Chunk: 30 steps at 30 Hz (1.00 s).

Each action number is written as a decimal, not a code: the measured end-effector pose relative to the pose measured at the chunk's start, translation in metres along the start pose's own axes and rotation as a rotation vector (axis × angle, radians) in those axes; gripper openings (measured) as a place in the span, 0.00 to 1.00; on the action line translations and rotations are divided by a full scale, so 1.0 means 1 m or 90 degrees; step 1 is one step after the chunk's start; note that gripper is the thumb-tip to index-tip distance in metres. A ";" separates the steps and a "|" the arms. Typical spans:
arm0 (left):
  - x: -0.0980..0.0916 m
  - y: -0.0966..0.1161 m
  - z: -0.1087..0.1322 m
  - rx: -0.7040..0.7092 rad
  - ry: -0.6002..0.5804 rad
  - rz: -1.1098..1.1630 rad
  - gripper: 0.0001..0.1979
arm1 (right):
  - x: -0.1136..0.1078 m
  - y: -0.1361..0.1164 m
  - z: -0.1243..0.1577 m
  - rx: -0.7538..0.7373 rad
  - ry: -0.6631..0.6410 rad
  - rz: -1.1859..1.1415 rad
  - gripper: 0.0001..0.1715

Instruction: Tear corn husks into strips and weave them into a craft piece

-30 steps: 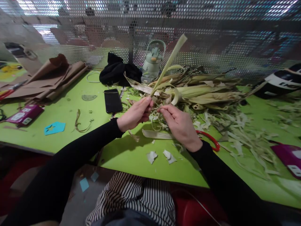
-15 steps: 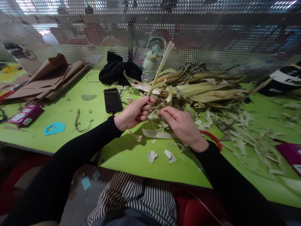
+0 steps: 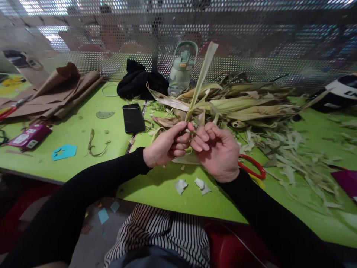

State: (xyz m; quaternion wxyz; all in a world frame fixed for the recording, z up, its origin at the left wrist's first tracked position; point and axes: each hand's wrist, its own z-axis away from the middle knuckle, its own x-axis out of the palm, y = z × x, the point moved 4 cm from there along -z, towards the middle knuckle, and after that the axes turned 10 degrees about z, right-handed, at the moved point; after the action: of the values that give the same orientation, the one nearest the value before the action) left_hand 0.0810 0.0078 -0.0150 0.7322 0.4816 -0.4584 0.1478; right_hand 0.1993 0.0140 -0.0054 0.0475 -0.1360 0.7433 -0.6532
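Note:
My left hand is closed in a pinch on a corn husk strip, whose pale, flat end sticks up past my fingers. Right beside it, my right hand is turned with the palm toward me and its fingers curled in. A narrow husk strand rises at its fingertips and seems to be in its grip; the exact hold is partly hidden. Behind both hands lies a pile of dry corn husks. Scissors with red and yellow handles lie partly under my right wrist.
Shredded husk covers the green table on the right. Two white scraps lie near the front edge. A phone, black cloth, a green bottle and brown paper stand or lie farther back.
Both hands have shifted slightly right and closer together. My right hand has rolled over from back up to palm toward me. The husk strip has swung a little to the right.

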 end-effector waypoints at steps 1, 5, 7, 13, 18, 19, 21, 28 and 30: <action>0.001 0.000 0.001 0.006 -0.003 -0.003 0.14 | -0.001 -0.002 -0.001 -0.008 0.000 0.011 0.14; 0.003 0.006 0.004 0.041 0.009 -0.037 0.13 | -0.004 -0.005 -0.002 -0.022 -0.009 0.007 0.16; 0.003 0.008 0.005 0.055 0.019 -0.085 0.13 | -0.004 -0.006 -0.001 -0.016 -0.021 -0.025 0.16; -0.002 0.009 0.003 0.107 0.063 -0.331 0.13 | 0.003 -0.009 0.005 -0.051 -0.060 -0.044 0.17; -0.001 0.006 0.003 0.207 0.021 -0.737 0.11 | 0.001 -0.013 0.006 -0.089 -0.025 0.049 0.16; -0.001 0.005 0.004 0.223 0.018 -0.795 0.10 | 0.000 -0.014 0.005 -0.093 -0.013 0.053 0.16; 0.000 0.003 0.005 0.236 0.009 -0.858 0.11 | -0.003 -0.015 0.004 -0.094 0.002 0.043 0.17; -0.003 0.007 0.000 0.278 -0.003 -0.837 0.12 | -0.006 -0.016 0.004 -0.089 0.032 0.025 0.16; -0.007 0.003 -0.002 0.261 -0.004 -0.870 0.11 | -0.004 -0.015 0.002 -0.087 0.021 0.025 0.16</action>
State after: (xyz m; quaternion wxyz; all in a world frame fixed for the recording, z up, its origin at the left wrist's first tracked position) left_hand 0.0760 0.0123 -0.0188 0.5547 0.7893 -0.0191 -0.2624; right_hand 0.2060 0.0114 0.0087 0.0384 -0.1133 0.7895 -0.6020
